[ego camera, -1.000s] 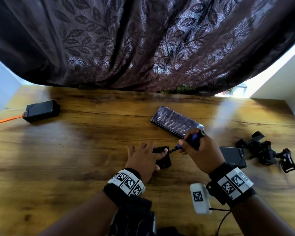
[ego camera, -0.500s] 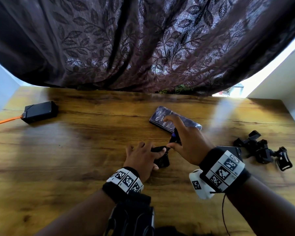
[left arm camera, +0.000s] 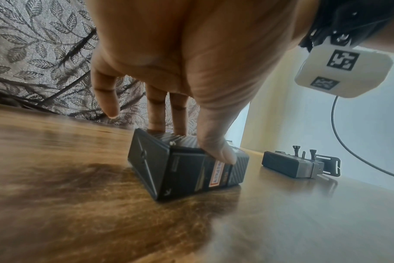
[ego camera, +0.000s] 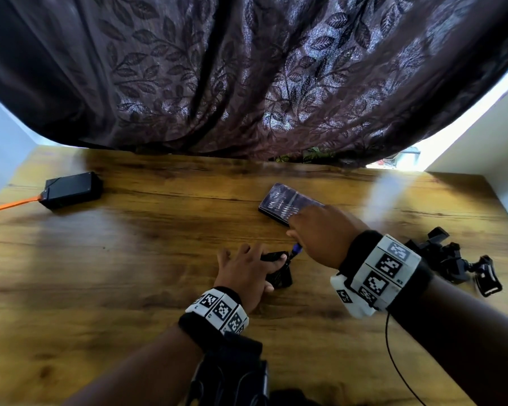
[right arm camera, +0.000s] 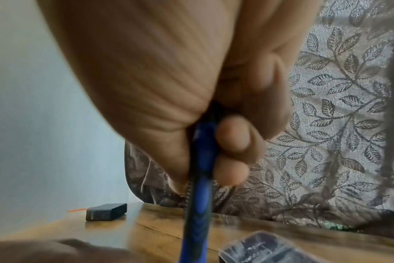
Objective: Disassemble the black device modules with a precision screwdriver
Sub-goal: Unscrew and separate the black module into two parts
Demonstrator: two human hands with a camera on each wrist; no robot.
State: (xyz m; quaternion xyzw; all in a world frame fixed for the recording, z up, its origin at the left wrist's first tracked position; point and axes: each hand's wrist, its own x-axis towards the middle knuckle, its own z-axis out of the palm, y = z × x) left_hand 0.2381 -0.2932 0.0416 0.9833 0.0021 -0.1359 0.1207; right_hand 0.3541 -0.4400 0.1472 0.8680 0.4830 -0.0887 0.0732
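Note:
A small black device module [ego camera: 279, 276] [left arm camera: 187, 170] stands on the wooden table [ego camera: 129, 273] near the middle. My left hand [ego camera: 255, 265] holds it down, fingers [left arm camera: 178, 121] on its top and thumb pressed against its near side. My right hand [ego camera: 320, 232] is just right of it and above, gripping a blue-handled precision screwdriver [ego camera: 295, 249] [right arm camera: 200, 186]. The screwdriver points steeply down at the module's top right edge. Its tip is hidden behind my left thumb.
A second black module [left arm camera: 288, 167] lies right of the first. A clear bit case [ego camera: 282, 202] sits behind my right hand. Black mount clamps [ego camera: 452, 259] lie far right, a black box with an orange strap [ego camera: 71, 190] far left. A curtain [ego camera: 247, 68] hangs behind.
My right wrist has risen and swung forward over the module, bringing the screwdriver from a low slant to nearly upright. The left hand and the module have stayed put.

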